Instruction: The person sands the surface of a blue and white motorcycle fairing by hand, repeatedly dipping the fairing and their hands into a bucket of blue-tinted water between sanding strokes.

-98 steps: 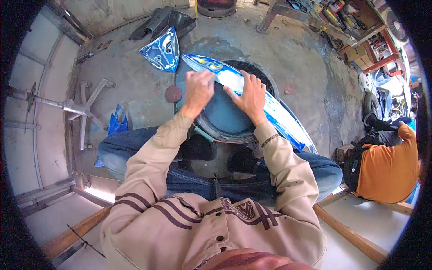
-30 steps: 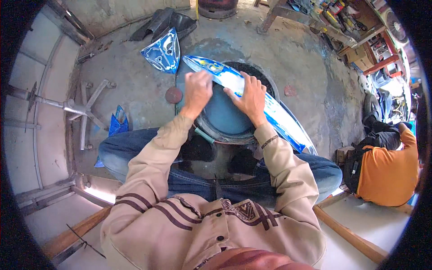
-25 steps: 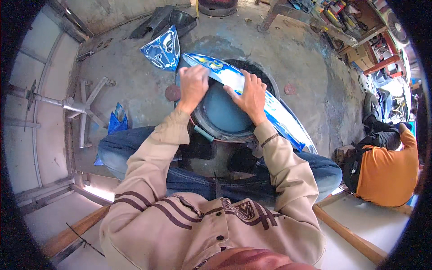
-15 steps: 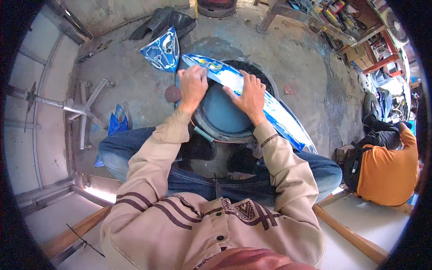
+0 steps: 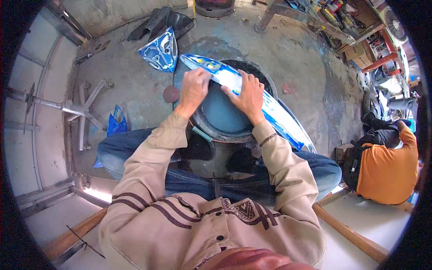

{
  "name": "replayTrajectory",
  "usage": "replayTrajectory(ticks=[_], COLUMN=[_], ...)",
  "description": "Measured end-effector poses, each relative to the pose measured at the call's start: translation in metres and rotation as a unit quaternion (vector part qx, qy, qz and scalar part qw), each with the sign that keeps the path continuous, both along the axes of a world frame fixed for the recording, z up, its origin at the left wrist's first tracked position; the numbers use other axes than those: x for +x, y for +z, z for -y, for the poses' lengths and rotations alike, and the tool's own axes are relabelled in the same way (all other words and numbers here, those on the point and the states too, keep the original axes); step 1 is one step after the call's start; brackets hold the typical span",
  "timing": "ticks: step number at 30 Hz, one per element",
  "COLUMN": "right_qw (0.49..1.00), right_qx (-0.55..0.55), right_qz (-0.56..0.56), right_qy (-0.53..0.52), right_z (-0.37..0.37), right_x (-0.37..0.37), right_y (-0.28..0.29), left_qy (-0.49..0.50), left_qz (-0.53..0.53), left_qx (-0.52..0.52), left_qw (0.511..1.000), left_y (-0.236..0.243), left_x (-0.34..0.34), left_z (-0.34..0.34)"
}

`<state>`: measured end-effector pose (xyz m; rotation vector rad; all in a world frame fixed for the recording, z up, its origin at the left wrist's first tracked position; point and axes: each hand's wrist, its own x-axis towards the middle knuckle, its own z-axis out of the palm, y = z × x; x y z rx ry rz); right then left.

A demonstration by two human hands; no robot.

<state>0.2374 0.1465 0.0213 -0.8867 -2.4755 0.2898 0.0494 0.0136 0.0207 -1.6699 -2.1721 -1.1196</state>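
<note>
A long, curved body panel (image 5: 280,116), painted blue and white with patchy worn areas, slants across a round dark tub (image 5: 231,136) of cloudy bluish water. My right hand (image 5: 249,96) grips the panel near its middle, thumb on the near side and fingers over the top. Closer to the panel's far-left end, my left hand (image 5: 193,92) is closed, its curled fingers pressed to the near edge. Whatever those fingers may hold is hidden. The panel's lower right end reaches my right knee.
Beyond the tub's left side lies a blue and white pointed panel (image 5: 160,51), with black plastic parts (image 5: 155,27) behind it. Reddish round discs (image 5: 171,94) rest on the floor. A metal chair base (image 5: 85,108) stands left. At right, a person in orange (image 5: 387,166) sits near a cluttered workbench (image 5: 310,20).
My left hand has slid slightly down and to the right along the panel's edge. The right hand keeps its grip, and the panel has barely shifted.
</note>
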Motion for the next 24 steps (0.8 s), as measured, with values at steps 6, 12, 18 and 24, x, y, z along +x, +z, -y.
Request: replayTrajectory(ticks=[6,12,18,24], right_qw=[1.0,1.0,1.0,1.0], right_qx=[0.0,-0.003,-0.009,-0.006], right_qz=[-0.011,-0.009,0.002,-0.001], right_qy=[0.01,0.008,0.008,0.017], right_z=[0.005,0.004,0.001,0.005], right_x=[-0.001,-0.001,0.001,-0.002], right_y=[0.003,0.003,-0.001,0.001], left_qy=[-0.004,-0.015,-0.1,0.008], left_qz=[-0.044,-0.093,-0.061,-0.046], left_qx=[0.023,-0.001,0.023,-0.01], left_qw=[0.999,0.996,0.993,0.999], left_y=[-0.011,-0.015,-0.022,-0.026], left_x=[-0.01,-0.014,0.004,-0.021], left_z=[0.013,0.017,0.017,0.019])
